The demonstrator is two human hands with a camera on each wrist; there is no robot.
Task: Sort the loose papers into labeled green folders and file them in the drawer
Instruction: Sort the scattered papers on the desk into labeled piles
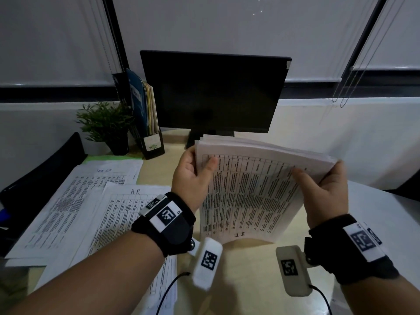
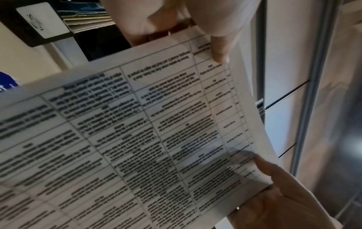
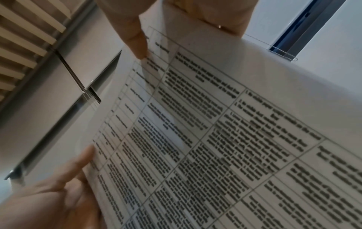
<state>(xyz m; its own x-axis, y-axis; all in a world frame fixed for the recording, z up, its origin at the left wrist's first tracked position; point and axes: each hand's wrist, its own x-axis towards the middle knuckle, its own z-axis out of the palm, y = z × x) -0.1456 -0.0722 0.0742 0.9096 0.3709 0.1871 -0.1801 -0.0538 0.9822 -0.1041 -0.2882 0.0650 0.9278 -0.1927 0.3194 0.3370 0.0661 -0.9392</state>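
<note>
Centrally, at the top of the head view, a dark flat monitor [image 1: 213,92] stood at the back of the pale wooden desk [image 1: 247,276]. Two loose white printed sheets [image 1: 75,201] lay overlapping at the left of the frame, the nearer one headed "HR", with a strip of green folder [image 1: 106,158] showing at their far edge. A thick white stack of printed table pages [image 1: 250,194] was held up in the middle of the frame, above the desk, its lower edge marked "IT". The left hand [image 1: 193,178] gripped the stack's upper left corner, thumb on top. The right hand [image 1: 325,189] clasped its upper right corner, thumb on the top page. A black file holder [image 1: 150,133] and a small green potted plant [image 1: 106,126] stood at the upper left.
</note>
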